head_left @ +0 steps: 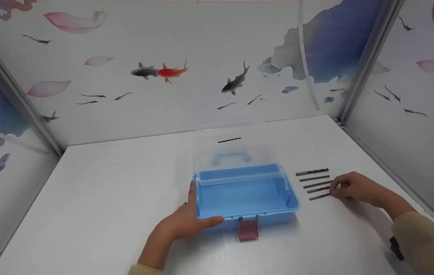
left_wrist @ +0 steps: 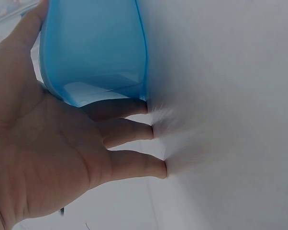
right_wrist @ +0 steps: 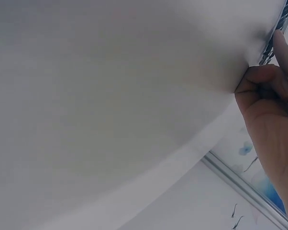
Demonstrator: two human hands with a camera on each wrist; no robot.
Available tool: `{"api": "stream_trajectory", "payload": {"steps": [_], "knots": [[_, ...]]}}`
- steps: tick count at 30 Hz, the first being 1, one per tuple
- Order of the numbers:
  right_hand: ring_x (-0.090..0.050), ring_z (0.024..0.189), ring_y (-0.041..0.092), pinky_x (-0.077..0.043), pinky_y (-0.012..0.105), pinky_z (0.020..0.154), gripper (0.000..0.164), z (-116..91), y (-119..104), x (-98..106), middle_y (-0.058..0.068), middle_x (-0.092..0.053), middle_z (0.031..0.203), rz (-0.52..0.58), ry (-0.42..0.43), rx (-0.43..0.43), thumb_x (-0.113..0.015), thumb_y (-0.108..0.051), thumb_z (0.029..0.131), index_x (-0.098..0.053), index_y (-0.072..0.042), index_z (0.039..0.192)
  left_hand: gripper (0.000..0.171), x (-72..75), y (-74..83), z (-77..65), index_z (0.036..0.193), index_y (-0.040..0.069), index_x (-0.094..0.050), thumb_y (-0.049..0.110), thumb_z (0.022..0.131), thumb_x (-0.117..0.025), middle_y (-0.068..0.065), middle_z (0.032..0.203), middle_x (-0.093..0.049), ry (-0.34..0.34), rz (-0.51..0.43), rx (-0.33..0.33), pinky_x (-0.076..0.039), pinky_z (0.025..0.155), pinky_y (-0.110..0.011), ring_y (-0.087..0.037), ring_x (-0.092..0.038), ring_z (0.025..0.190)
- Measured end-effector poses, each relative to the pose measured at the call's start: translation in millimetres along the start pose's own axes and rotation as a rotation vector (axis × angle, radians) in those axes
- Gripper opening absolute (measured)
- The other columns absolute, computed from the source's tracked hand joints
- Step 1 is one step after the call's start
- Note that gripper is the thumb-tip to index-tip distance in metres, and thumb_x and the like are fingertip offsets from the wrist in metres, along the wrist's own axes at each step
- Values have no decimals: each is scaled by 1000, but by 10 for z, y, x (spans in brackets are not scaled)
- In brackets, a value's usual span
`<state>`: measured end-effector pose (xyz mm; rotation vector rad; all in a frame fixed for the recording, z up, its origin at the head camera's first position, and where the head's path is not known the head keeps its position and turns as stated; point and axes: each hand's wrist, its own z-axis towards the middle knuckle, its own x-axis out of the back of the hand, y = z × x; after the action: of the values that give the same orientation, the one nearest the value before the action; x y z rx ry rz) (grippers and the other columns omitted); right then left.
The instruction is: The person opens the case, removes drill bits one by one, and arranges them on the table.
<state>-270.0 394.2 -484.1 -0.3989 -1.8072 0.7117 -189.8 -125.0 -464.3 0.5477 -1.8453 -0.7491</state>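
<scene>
A blue plastic box (head_left: 245, 194) stands with its clear lid (head_left: 236, 151) swung back and a red latch (head_left: 248, 229) hanging at its front. My left hand (head_left: 184, 221) rests against the box's front left corner, thumb along the front rim, index finger along the left side. In the left wrist view the other fingers (left_wrist: 139, 165) reach straight down to the table. To the right of the box lie several metal drill bits (head_left: 312, 172) in a row. My right hand (head_left: 356, 187) pinches the right end of the nearest drill bit (head_left: 319, 196); its fingertips hide the ends of neighbouring bits.
A thin dark rod (head_left: 229, 140) shows at the lid behind the box. The white table (head_left: 117, 198) meets printed wall panels (head_left: 197, 38) at its back and sides. A small black object (head_left: 396, 248) is beside my right sleeve (head_left: 423, 244).
</scene>
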Motion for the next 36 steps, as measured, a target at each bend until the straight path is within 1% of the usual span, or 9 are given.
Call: {"api": "stream_trajectory", "payload": {"steps": [6, 9, 16, 20, 24, 28, 31, 33, 36], "knots": [[-50, 78, 14, -44, 29, 66, 15, 9, 1, -18, 0, -50, 85, 16, 16, -7, -70, -15, 101, -75, -8, 113, 143, -2, -7, -8, 169, 15, 19, 71, 82, -79, -28, 168, -36, 4, 1, 13, -42, 119, -64, -46, -41, 155], [-50, 79, 14, -45, 29, 67, 15, 9, 9, -32, 0, -51, 85, 26, 20, -15, -70, -16, 101, -75, -8, 113, 143, -4, -3, -13, 170, 15, 18, 71, 82, -79, -28, 168, -36, 5, 7, 19, -43, 119, -64, -46, -42, 154], [-49, 80, 14, -44, 29, 67, 15, -2, 10, -59, 1, -52, 86, 20, 35, -20, -69, -16, 101, -75, -7, 112, 143, -14, -13, 1, 169, 14, 19, 70, 82, -80, -26, 168, -36, 0, -16, -17, -42, 119, -65, -44, -44, 152], [-49, 83, 15, -44, 29, 68, 15, -11, 22, -59, 1, -52, 88, 21, 40, -30, -68, -13, 101, -75, -7, 112, 143, -21, -18, 0, 169, 14, 19, 71, 82, -79, -26, 167, -37, -2, -14, -22, -43, 118, -65, -43, -46, 150], [-49, 85, 15, -45, 28, 69, 15, -13, 19, -56, 2, -53, 93, 22, 44, -35, -68, -12, 101, -75, -8, 113, 143, -13, -15, 4, 169, 14, 19, 70, 82, -79, -26, 168, -36, -3, -20, -29, -42, 119, -65, -43, -45, 151], [-48, 81, 13, -44, 28, 67, 17, -8, 8, -49, 0, -51, 87, 34, 42, -28, -68, -14, 101, -75, -6, 114, 142, -5, -23, 15, 169, 13, 20, 68, 84, -79, -26, 167, -37, 4, -27, -43, -42, 120, -63, -42, -44, 152], [-47, 77, 12, -43, 28, 66, 19, -9, 5, -44, -2, -45, 82, 44, 40, -34, -67, -12, 101, -75, -5, 116, 141, -6, -22, 23, 169, 13, 20, 69, 84, -79, -27, 167, -37, 8, -29, -50, -41, 120, -63, -42, -45, 152], [-47, 79, 13, -43, 28, 67, 19, -13, 4, -45, -2, -45, 83, 44, 44, -41, -66, -11, 100, -75, -6, 117, 141, -9, -21, 28, 169, 13, 19, 69, 84, -79, -26, 168, -35, 4, -36, -52, -41, 120, -63, -42, -45, 152], [-49, 83, 14, -44, 28, 69, 19, -17, 8, -53, 0, -47, 87, 43, 50, -40, -65, -10, 100, -75, -7, 117, 142, -10, -29, 24, 169, 13, 19, 69, 83, -79, -26, 168, -35, 1, -36, -49, -41, 120, -64, -42, -45, 151]]}}
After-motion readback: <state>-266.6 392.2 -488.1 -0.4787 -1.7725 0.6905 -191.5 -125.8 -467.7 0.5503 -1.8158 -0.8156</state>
